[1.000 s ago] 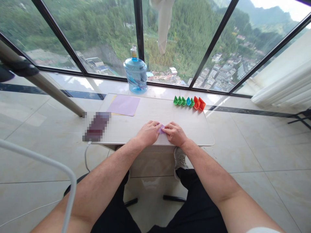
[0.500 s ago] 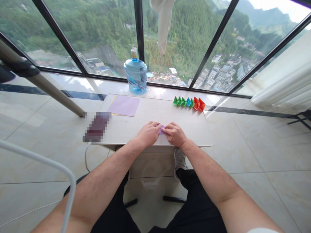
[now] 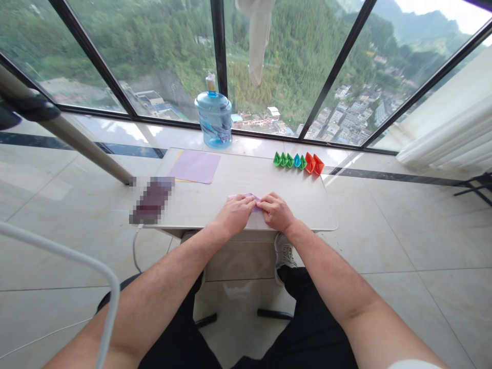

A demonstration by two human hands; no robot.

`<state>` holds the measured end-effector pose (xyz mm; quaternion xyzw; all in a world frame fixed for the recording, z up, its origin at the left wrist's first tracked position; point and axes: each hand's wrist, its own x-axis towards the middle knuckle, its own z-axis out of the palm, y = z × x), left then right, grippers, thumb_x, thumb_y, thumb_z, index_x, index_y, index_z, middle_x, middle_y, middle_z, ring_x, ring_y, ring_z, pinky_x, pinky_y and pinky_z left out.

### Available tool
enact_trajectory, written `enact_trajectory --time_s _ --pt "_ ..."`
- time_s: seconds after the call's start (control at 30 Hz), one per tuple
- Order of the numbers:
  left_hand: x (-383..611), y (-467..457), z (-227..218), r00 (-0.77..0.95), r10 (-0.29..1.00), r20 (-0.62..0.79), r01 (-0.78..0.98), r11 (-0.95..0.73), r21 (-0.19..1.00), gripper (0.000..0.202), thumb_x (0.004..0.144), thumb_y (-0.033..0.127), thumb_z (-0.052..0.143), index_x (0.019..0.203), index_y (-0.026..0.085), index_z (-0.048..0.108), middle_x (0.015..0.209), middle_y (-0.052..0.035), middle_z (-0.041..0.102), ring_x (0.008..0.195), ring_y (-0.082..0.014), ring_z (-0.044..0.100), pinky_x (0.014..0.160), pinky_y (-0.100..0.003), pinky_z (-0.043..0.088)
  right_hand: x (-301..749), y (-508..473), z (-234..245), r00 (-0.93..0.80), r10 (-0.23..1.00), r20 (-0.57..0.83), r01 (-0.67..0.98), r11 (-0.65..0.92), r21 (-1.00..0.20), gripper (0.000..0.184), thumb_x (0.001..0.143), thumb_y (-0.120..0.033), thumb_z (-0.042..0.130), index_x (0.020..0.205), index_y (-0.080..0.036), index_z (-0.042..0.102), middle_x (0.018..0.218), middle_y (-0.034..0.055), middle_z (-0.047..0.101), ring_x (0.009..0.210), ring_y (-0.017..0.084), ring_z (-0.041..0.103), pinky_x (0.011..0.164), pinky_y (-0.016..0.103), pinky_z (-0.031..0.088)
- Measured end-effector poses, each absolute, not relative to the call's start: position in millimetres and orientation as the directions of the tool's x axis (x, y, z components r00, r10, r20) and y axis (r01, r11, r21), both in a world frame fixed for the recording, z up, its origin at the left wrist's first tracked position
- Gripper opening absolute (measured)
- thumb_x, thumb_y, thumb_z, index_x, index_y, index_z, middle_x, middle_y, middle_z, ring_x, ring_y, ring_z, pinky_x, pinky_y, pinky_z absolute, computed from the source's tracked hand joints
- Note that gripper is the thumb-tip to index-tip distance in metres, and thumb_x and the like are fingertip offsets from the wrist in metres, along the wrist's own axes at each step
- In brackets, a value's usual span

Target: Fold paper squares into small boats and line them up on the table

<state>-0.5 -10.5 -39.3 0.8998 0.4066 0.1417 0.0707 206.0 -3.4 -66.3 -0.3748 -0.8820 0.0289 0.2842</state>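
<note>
A piece of folded purple paper (image 3: 253, 206) lies on the white table (image 3: 200, 207) near its front edge, mostly covered by my fingers. My left hand (image 3: 239, 210) rests over its left part, fingers together and pressing it down. A strip of the paper shows past the knuckles on that side. From the right, my right hand (image 3: 275, 210) pinches the paper's right end with thumb and forefinger. The fingertips of both hands almost meet. Toward the back right stand folded paper boats: several green ones (image 3: 283, 160), a blue one (image 3: 297, 161) and two red ones (image 3: 314, 164).
Flat purple sheets (image 3: 196, 166) over a yellow one lie at the table's back left. A pixelated dark object (image 3: 151, 201) with a cable sits at the left edge. Behind the table, a blue water jug (image 3: 213, 120) stands by the window.
My left hand has shifted slightly, and more of the purple paper now shows beyond its knuckles on the left. The right hand keeps its pinch in nearly the same place.
</note>
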Motion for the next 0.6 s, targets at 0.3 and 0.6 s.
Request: enact_trajectory --time_s 0.3,0.6 --pt "-0.9 -8.6 -42.8 0.619 0.759 0.204 0.726 -0.651 0.220 0.033 0.098 0.021 0.047 0.123 0.024 0.068 0.126 -0.0103 0.070 0.115 -0.0256 0.061 0.101 -0.042 0.047 205.8 -4.5 -65.6 -0.540 0.673 0.505 0.639 0.719 -0.276 0.028 0.086 -0.005 0.057 0.098 -0.020 0.078 0.095 0.0094 0.070 0.092 0.023 0.055 0.089 0.038 0.055" --pt "-1.0 -8.6 -42.6 0.621 0.757 0.206 0.728 -0.654 0.207 0.032 0.097 0.020 0.048 0.122 0.023 0.069 0.125 -0.0103 0.070 0.113 -0.0256 0.061 0.101 -0.041 0.047 205.8 -4.9 -64.4 -0.549 0.661 0.512 0.639 0.726 -0.253 0.025 0.085 -0.005 0.058 0.095 -0.019 0.077 0.093 0.0099 0.070 0.091 0.023 0.055 0.088 0.037 0.055"
